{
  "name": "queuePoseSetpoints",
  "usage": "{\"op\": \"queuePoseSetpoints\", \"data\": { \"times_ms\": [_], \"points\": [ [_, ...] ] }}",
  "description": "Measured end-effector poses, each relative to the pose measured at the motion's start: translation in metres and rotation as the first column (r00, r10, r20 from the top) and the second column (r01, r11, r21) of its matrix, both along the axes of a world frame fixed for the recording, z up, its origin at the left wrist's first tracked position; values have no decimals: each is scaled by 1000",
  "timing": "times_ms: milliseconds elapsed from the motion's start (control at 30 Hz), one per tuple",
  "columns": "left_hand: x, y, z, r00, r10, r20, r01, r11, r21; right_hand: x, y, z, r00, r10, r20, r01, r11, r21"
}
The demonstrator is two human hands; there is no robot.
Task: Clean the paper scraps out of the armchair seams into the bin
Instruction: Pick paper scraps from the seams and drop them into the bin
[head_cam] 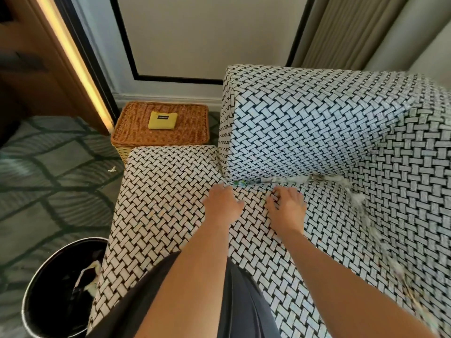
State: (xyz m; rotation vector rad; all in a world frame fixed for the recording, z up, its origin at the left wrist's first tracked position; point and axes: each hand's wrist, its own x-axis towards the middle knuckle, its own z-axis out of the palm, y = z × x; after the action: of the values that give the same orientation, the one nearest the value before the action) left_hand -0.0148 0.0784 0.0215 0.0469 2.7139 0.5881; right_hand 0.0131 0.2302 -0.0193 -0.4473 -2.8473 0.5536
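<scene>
The armchair [170,203] is covered in a black-and-white woven pattern. White paper scraps [292,179] line the seam between the seat and the armrest [305,123], with a coloured bit at the seam's left end. More scraps [358,201] run down the seam along the backrest at the right. My left hand [223,201] and my right hand [288,203] lie palm down on the seat just below the armrest seam, fingers apart, holding nothing. A black round bin [36,289] stands on the floor at lower left with paper inside.
A wicker basket [190,123] with a yellow pouch [163,120] on its lid stands beyond the seat by the wall. One white scrap [112,170] lies on the green patterned carpet. Curtains hang at upper right.
</scene>
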Motion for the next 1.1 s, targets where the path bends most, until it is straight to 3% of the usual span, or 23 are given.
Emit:
{"op": "queuePoseSetpoints", "data": {
  "times_ms": [133,267,733,1100],
  "points": [
    [-11,17,-9,997,13,-69,-15,999,-37,-17,7,0,997,-80,15,79,994,71],
    [-18,28,-15,980,136,-146,-141,990,-23,-27,9,-2,994,-106,23,104,992,73],
    [-34,42,-26,942,284,-180,-300,952,-68,-49,13,3,986,-94,140,74,987,140],
    [-42,43,-35,865,404,-298,-422,907,4,-59,14,-3,999,-42,33,39,996,84]
  ]
}}
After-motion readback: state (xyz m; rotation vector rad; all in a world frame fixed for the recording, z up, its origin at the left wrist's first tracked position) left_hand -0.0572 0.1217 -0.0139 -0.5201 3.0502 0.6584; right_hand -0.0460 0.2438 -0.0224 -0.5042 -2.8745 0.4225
